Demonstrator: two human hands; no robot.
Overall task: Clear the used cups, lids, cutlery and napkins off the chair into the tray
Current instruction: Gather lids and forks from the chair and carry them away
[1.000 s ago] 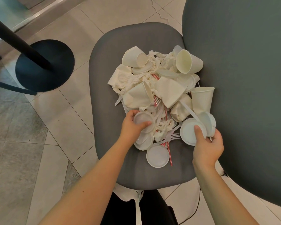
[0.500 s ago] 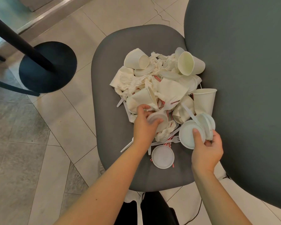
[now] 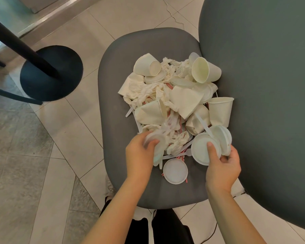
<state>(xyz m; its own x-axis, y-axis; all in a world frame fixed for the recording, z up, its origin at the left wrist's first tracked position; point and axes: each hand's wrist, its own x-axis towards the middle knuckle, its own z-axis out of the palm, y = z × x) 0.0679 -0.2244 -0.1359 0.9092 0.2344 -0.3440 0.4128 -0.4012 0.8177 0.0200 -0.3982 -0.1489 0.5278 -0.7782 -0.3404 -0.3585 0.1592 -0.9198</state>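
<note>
A heap of white paper cups (image 3: pixel 205 71), crumpled napkins (image 3: pixel 143 90), lids, plastic forks and red-striped straws covers the grey chair seat (image 3: pixel 116 106). My left hand (image 3: pixel 139 157) grips a small stack of white lids (image 3: pixel 157 143) at the heap's near edge; they are blurred by motion. My right hand (image 3: pixel 222 166) holds several white lids (image 3: pixel 203 150) fanned between thumb and fingers at the near right. One loose lid (image 3: pixel 175 171) lies flat on the seat between my hands. One cup (image 3: pixel 220 110) stands upright at the right. No tray is in view.
The chair's dark backrest (image 3: pixel 264 85) fills the right side. A black round table base (image 3: pixel 51 73) with its post stands on the tiled floor at the left. My dark trousers show below the seat's front edge.
My left hand has pulled back toward me with the lids it picked from the heap, dragging cutlery along. My right hand stays put, still holding its lids.
</note>
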